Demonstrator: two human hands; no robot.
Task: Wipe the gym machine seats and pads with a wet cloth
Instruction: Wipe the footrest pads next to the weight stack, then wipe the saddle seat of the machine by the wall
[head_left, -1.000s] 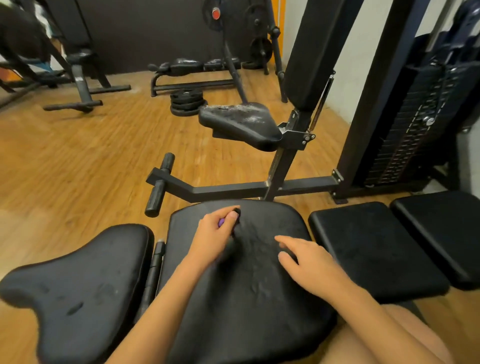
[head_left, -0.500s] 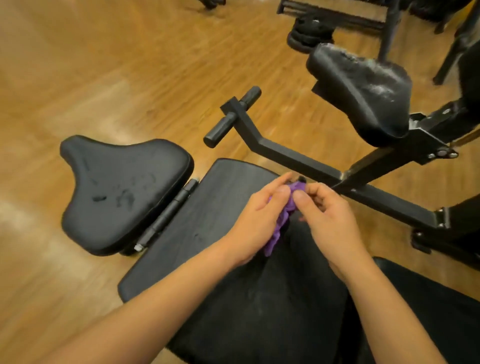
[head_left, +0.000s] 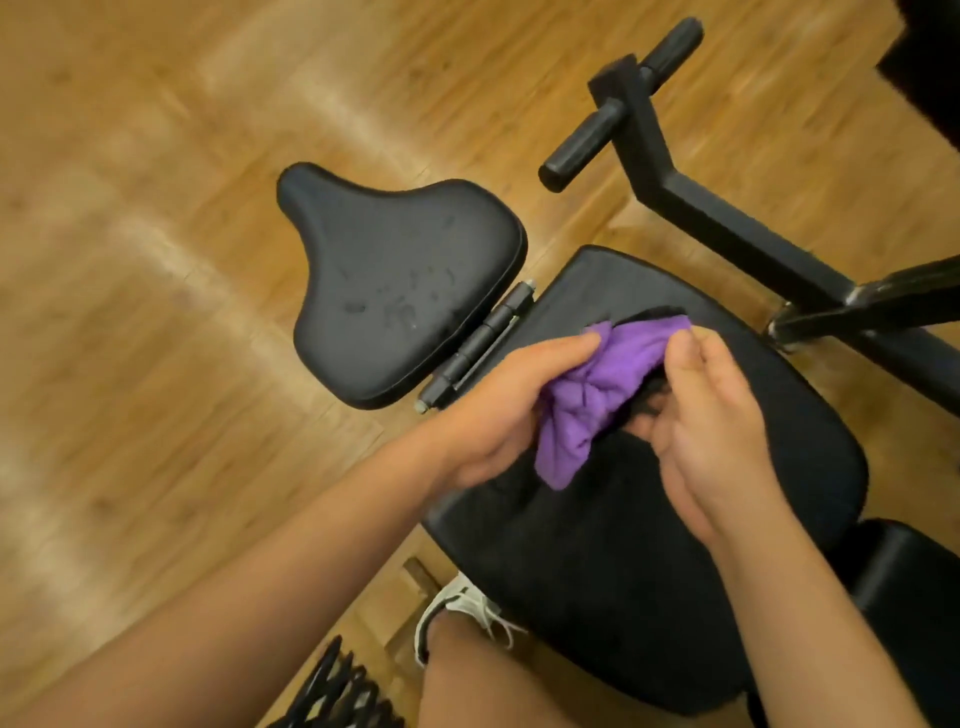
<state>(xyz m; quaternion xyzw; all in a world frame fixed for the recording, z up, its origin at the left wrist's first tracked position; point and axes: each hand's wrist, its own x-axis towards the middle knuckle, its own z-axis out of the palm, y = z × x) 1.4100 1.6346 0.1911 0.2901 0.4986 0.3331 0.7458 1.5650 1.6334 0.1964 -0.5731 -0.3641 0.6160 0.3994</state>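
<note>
The left hand (head_left: 498, 410) grips the left side of a bunched purple cloth (head_left: 597, 395), fingers curled into it. The right hand (head_left: 711, 415) pinches the cloth's right end between thumb and fingers. The cloth sits over the far half of the long black pad (head_left: 623, 571). Just beyond the pad's far-left edge lies the black seat (head_left: 395, 280), streaked with marks. A black metal bar (head_left: 727, 228) crosses the wooden floor (head_left: 156, 260) past the far-right corner.

Head camera, looking steeply down, close over bench pad (head_left: 649, 545).
</note>
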